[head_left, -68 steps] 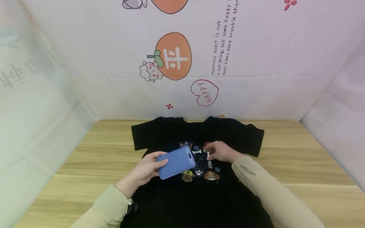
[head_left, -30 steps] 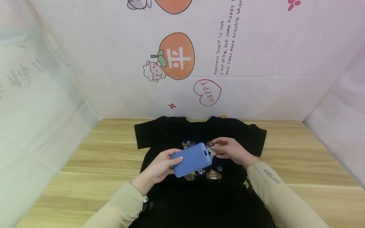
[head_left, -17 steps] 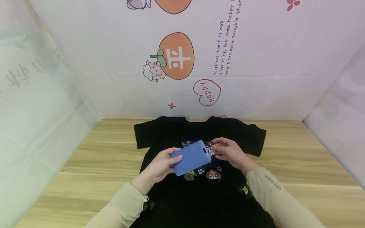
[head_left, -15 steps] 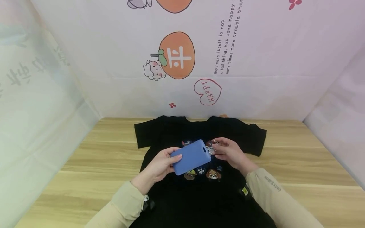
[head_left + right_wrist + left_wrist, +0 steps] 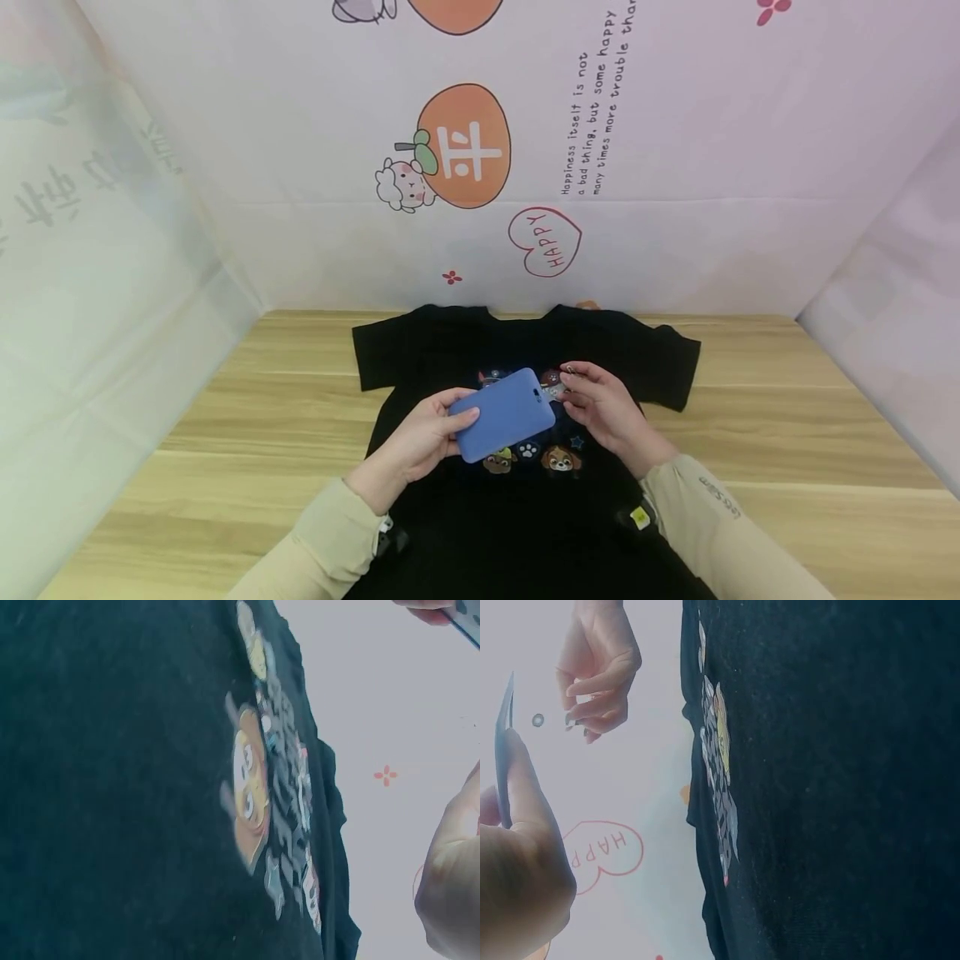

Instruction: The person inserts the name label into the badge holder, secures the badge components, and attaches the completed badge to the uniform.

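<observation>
My left hand [image 5: 420,437] grips a blue card holder [image 5: 501,417] by its left end, thumb on top, tilted over the shirt's print. The slot at the holder's right end faces my right hand [image 5: 606,412]. Between thumb and fingertips, my right hand pinches a small badge clip [image 5: 570,372] with a clear strap, mostly hidden by the fingers. The strap's near end overlaps the slot in the head view. A round snap [image 5: 538,720] shows between the holder's edge and the right fingertips in the left wrist view.
A black T-shirt [image 5: 525,533] with printed cartoon dogs lies spread on the wood-look table [image 5: 247,417] under both hands. White printed cloth [image 5: 675,250] hangs behind, with more cloth along both sides.
The card holder has moved right and slightly up. My right hand has brought the clip from over the print to the holder's slot end; its fingers have since shifted slightly and the wrist lowered.
</observation>
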{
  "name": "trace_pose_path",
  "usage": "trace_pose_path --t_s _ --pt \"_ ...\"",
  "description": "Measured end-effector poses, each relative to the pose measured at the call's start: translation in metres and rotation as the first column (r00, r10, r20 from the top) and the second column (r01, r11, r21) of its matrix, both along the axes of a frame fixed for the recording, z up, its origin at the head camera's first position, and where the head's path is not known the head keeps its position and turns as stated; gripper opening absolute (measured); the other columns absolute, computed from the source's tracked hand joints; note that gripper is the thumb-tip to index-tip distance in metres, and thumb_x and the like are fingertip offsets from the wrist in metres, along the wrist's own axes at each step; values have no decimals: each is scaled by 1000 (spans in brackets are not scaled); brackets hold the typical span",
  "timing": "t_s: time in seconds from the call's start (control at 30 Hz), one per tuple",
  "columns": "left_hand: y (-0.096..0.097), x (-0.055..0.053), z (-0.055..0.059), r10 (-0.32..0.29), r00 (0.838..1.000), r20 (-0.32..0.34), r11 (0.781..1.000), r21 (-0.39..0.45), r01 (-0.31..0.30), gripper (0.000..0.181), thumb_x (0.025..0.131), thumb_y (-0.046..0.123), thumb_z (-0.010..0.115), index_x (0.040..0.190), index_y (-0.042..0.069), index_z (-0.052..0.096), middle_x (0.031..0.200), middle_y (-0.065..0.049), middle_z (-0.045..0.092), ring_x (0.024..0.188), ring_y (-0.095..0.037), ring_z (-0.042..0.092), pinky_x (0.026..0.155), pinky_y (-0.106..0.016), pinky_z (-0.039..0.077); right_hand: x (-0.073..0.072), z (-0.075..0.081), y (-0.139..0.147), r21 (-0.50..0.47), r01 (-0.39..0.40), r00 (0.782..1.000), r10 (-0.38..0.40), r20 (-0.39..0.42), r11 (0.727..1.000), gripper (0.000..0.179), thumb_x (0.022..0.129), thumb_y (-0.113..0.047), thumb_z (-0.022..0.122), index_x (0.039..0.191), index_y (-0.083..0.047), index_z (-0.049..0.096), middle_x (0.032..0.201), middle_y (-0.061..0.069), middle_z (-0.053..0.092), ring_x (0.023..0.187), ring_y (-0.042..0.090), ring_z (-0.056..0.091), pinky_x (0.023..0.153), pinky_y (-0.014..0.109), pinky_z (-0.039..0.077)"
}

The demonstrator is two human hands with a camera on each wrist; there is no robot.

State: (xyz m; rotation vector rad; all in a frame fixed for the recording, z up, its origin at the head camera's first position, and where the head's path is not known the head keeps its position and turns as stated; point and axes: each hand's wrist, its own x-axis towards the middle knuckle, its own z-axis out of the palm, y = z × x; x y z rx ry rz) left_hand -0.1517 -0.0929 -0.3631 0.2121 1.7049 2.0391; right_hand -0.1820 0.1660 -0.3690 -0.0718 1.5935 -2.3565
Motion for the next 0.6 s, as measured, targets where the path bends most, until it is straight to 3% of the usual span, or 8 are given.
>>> trace_pose_path --t_s 0.23,0.6 --pt "1 -1 2 0 1000 -4 1000 -7 0 37 99 12 48 132 -3 43 120 -13 57 90 -15 65 77 -31 55 3 4 -2 -98 -7 1000 8 8 995 18 100 -10 45 94 -17 61 85 -3 59 69 6 60 63 13 50" --pt "3 -1 0 -4 1000 1 1000 -3 4 36 99 13 48 131 -3 44 115 -10 59 88 -15 65 77 -31 56 5 0 -7 -214 -89 996 81 -43 973 20 100 -9 43 96 -16 60 82 -4 62 69 5 61 63 13 51"
